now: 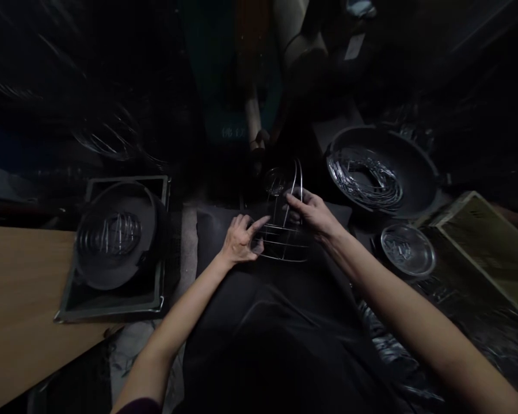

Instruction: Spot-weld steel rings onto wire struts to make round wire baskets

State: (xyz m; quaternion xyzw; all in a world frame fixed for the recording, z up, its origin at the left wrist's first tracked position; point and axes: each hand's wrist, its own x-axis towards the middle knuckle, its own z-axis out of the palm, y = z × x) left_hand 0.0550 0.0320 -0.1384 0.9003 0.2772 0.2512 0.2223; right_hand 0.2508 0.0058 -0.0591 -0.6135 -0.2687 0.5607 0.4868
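Note:
In the middle of the head view, a wire rack (284,244) of thin curved metal rods lies above my dark-clothed lap. My left hand (240,240) is at the rack's left end, with thumb and forefinger around its edge. My right hand (311,214) pinches a bent metal wire (301,175), whose two strands rise above my fingers. Its lower part runs down to the rack; whether they are joined I cannot tell. Just beyond my hands is a small round metal part (276,180), dim and hard to make out.
A large pan (418,172) at the right holds a bundle of bent wires (366,178). Nearer is a round dish (425,253) with small metal pieces, beside a yellowish crate (453,224). On the left, a dark basin (112,279) with wire parts rests on a crate (166,198) beside a wooden board (21,299).

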